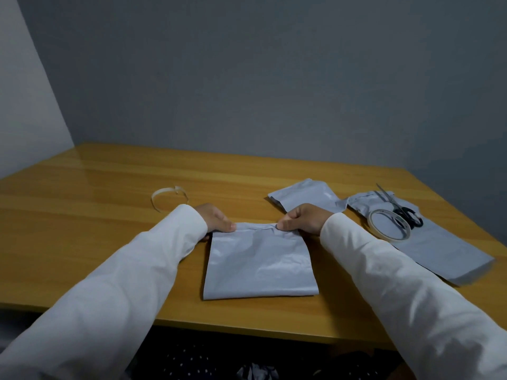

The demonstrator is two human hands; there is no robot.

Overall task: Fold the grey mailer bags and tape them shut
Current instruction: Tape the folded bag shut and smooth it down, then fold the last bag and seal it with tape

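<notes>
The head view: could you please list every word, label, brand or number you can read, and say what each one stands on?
None: no legible text anywhere in this view.
The mailer bag held by the left hand and right hand: plain grey, no print showing.
The other bags: plain too.
The tape roll and scissors: no readable marking.
The loose strip on the table: blank.

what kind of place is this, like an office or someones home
Probably a plain room used as a small packing station; home or office cannot be told. A bare wooden table stands in a corner of grey walls, holding grey mailer bags, a tape roll and scissors.
</notes>
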